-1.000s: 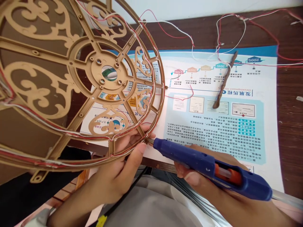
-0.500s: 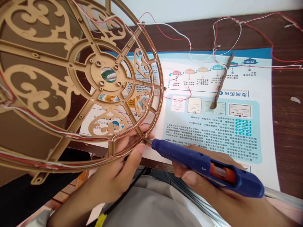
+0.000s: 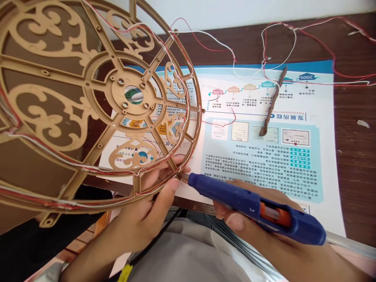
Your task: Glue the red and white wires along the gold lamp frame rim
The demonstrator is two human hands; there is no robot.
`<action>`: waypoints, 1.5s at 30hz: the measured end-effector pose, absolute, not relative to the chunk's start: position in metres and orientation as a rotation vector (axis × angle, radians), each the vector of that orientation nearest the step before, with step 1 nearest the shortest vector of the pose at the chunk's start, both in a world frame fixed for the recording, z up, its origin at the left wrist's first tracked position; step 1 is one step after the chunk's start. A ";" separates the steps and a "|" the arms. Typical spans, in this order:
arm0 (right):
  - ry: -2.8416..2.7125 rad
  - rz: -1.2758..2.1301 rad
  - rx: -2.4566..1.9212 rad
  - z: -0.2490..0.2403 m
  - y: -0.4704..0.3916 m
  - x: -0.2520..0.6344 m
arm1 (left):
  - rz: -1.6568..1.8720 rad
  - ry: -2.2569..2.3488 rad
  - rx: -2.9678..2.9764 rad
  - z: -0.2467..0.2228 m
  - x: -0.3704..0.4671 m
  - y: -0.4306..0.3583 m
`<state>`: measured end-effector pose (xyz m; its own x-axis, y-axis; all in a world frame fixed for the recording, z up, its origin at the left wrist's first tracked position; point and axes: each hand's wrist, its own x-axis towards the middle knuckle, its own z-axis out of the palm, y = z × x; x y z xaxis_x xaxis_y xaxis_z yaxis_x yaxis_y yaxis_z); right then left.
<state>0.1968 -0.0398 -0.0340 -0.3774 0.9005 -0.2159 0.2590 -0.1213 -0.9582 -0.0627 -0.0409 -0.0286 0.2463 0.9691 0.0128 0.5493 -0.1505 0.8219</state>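
Note:
A round gold openwork frame point(image 3: 101, 147) with scroll ornaments fills the left of the view, tilted above the table. Around its rings run red and white wires point(image 3: 111, 170). My left hand point(image 3: 157, 203) grips the lower right rim, thumb in front and fingers behind, partly hidden by the frame. In my right hand point(image 3: 235, 213) is a blue hot glue gun point(image 3: 252, 205), a clear glue stick point(image 3: 272, 213) showing in its orange slot. The metal nozzle touches or nearly touches the rim beside my left thumb; whether glue comes out cannot be seen.
A printed poster point(image 3: 235, 176) lies upside down on the dark wooden table point(image 3: 357, 164). On it rests a thin brown stick point(image 3: 273, 103). Loose red and white wire point(image 3: 293, 45) trails across the back toward the right, near a pale wall point(image 3: 235, 13).
The view has shifted very slightly, moving the poster and stick a little leftward. Both hands, the frame and the glue gun keep nearly the same positions relative to each other.

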 end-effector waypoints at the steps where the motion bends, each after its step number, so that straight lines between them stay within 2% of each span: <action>1: -1.617 1.525 -1.290 -0.034 -0.039 0.197 | 0.760 1.384 1.789 -0.029 -0.062 -0.041; 5: -1.593 1.546 -1.263 -0.029 -0.031 0.198 | 0.763 1.351 1.732 -0.032 -0.062 -0.042; 10: -1.408 1.761 -1.218 -0.029 -0.035 0.206 | 0.783 1.336 1.661 -0.031 -0.061 -0.042; 17: -1.328 1.418 -1.262 -0.034 -0.044 0.214 | 0.824 1.241 1.249 -0.028 -0.062 -0.041; 26: -1.234 1.412 -1.269 -0.040 -0.050 0.219 | 0.772 1.028 0.657 -0.011 -0.067 -0.049; 34: -1.202 1.392 -1.215 -0.039 -0.054 0.217 | 0.990 0.958 0.151 -0.029 -0.044 -0.076; 37: -1.122 1.433 -1.153 -0.041 -0.056 0.220 | 0.955 0.982 0.223 -0.036 -0.046 -0.087; 42: -1.152 1.491 -0.992 -0.041 -0.056 0.221 | 0.587 1.254 0.787 -0.023 -0.079 -0.100; 43: -1.152 1.488 -0.996 -0.041 -0.055 0.221 | 0.564 1.302 0.994 -0.018 -0.086 -0.100; 45: -1.145 1.477 -1.019 -0.041 -0.053 0.220 | 0.732 1.451 1.357 -0.010 -0.095 -0.093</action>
<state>0.2201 -0.0535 -0.0414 -0.1788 0.9825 -0.0516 -0.1951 -0.0868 -0.9769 -0.0946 -0.0933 -0.0099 0.1048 0.9629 -0.2487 0.3718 0.1940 0.9078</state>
